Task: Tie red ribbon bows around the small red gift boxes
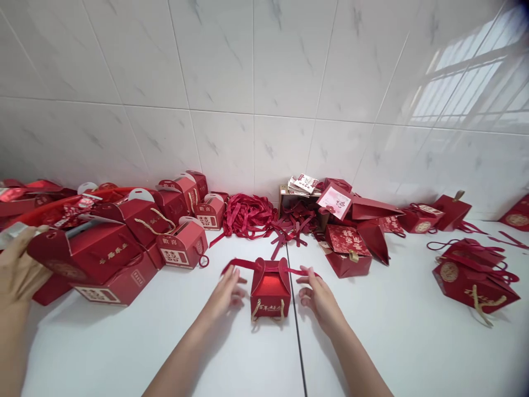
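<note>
A small red gift box (pixel 270 295) with gold lettering and beige rope loops stands upright on the white table in front of me. A dark red ribbon (pixel 243 263) runs across its top, with one end out to each side. My left hand (pixel 227 289) pinches the left end between thumb and fingers. On the other side, my right hand (pixel 317 295) grips the right end the same way. Both hands are beside the box, apart from its walls, and the ribbon is stretched nearly level between them.
Red gift boxes (pixel 182 242) crowd the left side, where another person's hand (pixel 16 259) touches one. A heap of red ribbon (pixel 248 216) lies by the tiled wall. More boxes (pixel 349 251) and small cards (pixel 303 183) are behind to the right. A tied box (pixel 475 281) sits far right.
</note>
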Motion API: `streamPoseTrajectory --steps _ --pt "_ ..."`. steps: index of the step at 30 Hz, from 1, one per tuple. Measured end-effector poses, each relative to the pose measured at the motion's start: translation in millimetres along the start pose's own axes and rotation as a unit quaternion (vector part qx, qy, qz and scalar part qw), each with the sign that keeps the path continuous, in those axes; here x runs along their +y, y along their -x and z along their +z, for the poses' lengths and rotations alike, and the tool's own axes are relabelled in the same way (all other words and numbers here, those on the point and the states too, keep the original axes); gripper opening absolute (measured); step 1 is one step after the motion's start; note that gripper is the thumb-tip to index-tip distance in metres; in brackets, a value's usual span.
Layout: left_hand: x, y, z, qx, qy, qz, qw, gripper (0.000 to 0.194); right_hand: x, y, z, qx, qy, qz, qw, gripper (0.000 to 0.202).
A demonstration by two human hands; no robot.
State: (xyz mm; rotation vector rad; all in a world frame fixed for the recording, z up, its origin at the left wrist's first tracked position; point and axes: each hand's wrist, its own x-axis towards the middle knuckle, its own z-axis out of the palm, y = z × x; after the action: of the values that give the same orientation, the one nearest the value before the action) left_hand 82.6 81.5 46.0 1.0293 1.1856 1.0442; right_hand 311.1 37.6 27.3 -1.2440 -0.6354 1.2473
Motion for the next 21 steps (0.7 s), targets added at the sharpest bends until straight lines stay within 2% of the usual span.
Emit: streamPoseTrajectory --steps 3,6,9,12,16,18,21 --pt "17.3 -13.4 0.5 0.05 0.205 -0.018 0.977 0.02 -10.8 -2.7 -2.4 0.025 -0.174 -0.027 0.984 0.048" --pt "39.9 -17.9 -4.5 0.068 0.275 0.037 0.958 0.013 -28.2 -3.7 -7.6 0.047 -0.194 -0.088 0.976 0.043" --pt "59.5 -16.2 -6.9 0.061 0.257 0.113 0.958 0.02 -47.1 -4.0 -10.0 0.061 -0.114 -0.17 0.977 0.043" --pt "75.6 -12.0 -3.6 0.045 0.203 0.179 0.962 0.03 -65.2 -3.9 -9.0 0.083 0.027 -0.244 0.966 0.048" --pt "93.0 -7.4 4.9 0.041 0.127 0.245 0.96 0.039 -85.1 -3.2 -3.9 0.12 0.218 -0.333 0.91 0.05" --pt "99.8 -6.1 8.5 0.031 0.102 0.263 0.959 0.042 -92.1 -2.7 0.7 0.113 0.24 -0.368 0.891 0.049" --pt "108.4 -4.1 12.8 0.024 0.062 0.28 0.958 0.043 -100.5 -0.6 9.1 0.097 0.206 -0.389 0.893 0.047"
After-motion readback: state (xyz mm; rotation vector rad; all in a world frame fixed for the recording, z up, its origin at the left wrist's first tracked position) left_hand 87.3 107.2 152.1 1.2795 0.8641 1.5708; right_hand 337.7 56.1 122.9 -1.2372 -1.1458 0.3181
